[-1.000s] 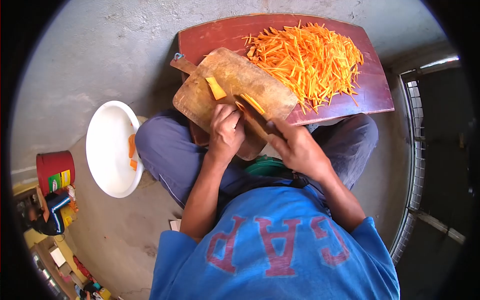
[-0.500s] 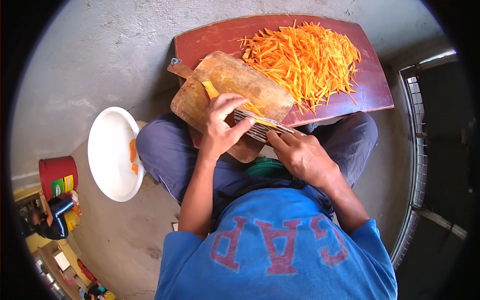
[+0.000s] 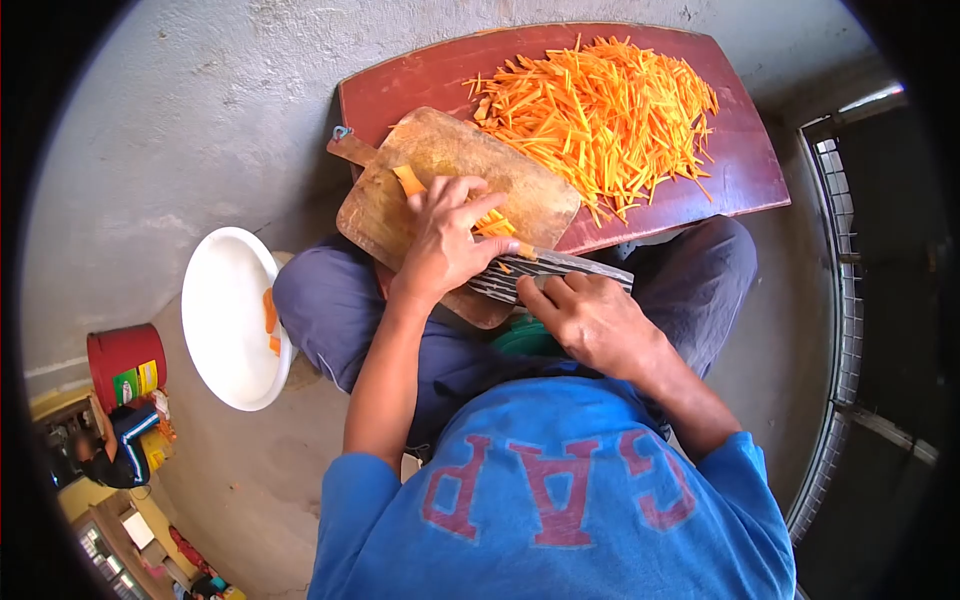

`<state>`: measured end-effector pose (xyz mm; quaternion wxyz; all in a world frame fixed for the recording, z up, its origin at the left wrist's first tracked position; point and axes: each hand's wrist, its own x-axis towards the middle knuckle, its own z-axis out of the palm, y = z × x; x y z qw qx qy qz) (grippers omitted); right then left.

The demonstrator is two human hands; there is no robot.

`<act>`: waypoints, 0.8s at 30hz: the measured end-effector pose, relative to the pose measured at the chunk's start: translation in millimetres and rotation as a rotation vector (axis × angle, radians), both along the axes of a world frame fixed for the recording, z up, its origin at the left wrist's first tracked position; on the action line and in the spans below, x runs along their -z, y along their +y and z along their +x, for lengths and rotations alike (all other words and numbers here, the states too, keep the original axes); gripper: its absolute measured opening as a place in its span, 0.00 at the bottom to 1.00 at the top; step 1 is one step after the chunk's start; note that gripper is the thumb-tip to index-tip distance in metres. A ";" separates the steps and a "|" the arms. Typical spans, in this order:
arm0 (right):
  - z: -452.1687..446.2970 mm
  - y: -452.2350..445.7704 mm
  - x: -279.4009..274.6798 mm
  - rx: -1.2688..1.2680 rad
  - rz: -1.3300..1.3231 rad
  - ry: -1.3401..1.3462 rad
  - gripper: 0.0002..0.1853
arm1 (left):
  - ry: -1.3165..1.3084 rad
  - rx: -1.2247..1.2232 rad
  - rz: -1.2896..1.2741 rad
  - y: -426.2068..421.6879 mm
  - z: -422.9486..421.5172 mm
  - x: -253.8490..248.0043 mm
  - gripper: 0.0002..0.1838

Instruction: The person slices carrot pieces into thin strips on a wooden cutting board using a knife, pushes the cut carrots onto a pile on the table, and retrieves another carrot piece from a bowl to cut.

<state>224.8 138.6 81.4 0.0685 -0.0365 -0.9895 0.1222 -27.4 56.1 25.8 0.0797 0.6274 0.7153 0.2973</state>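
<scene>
My right hand (image 3: 595,325) is closed on a knife, whose broad patterned blade (image 3: 560,270) lies tilted flat at the near edge of the wooden cutting board (image 3: 400,215). Over the board, my left hand (image 3: 450,235) has its fingers spread, with the thumb touching the blade and the fingertips at some cut orange strips (image 3: 492,224). A flat orange slice (image 3: 409,181) rests on the board just beyond those fingers. The knife's handle is mostly hidden by my right hand. Right of the board is a large pile of orange strips (image 3: 605,125).
The board overlaps a dark red table (image 3: 400,85). A white basin (image 3: 220,320) with orange pieces (image 3: 270,312) stands left of my knee. Below the board is a green container (image 3: 527,338). Farther left are a red bucket (image 3: 120,350) and another person (image 3: 122,445).
The blade has turned from cutting position to lie flatter and moved nearer to my body. My left hand has opened from its bunched grip and spread over the strips.
</scene>
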 end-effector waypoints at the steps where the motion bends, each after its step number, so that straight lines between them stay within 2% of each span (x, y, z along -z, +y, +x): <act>1: -0.9 0.4 0.6 -0.011 0.015 0.000 0.26 | 0.052 -0.042 0.034 2.1 -1.5 4.8 0.33; 4: -2.9 2.3 -4.9 -0.014 -0.001 0.002 0.26 | 0.121 -0.086 0.058 6.6 -5.2 4.5 0.34; 5: -3.8 2.4 -5.3 -0.010 -0.001 0.005 0.26 | 0.017 -0.062 0.078 5.0 -4.6 1.4 0.34; 9: -5.5 3.5 -1.4 -0.003 0.002 0.014 0.26 | -0.001 0.032 0.027 1.1 -3.5 -9.6 0.34; 12: -6.2 2.5 0.4 0.001 0.002 -0.004 0.25 | 0.111 -0.038 -0.027 2.6 -9.4 -0.7 0.36; 15: -10.5 5.5 -2.8 0.017 0.007 0.021 0.24 | -0.091 0.001 0.066 -0.5 -12.8 -10.4 0.35; 18: -11.4 7.3 -2.0 0.040 0.018 0.023 0.24 | 0.008 0.020 0.057 -4.7 -7.8 -23.5 0.34; 19: -11.7 8.0 -1.2 0.046 0.022 0.017 0.24 | 0.062 -0.018 0.081 -3.3 -10.0 -12.0 0.28; 22: -10.7 4.9 -3.5 0.044 -0.038 0.020 0.25 | 0.246 -0.152 0.141 0.5 -17.9 0.0 0.21; 24: -8.9 2.0 0.7 0.083 -0.122 0.011 0.25 | 0.202 -0.222 0.219 -1.1 -21.7 2.3 0.17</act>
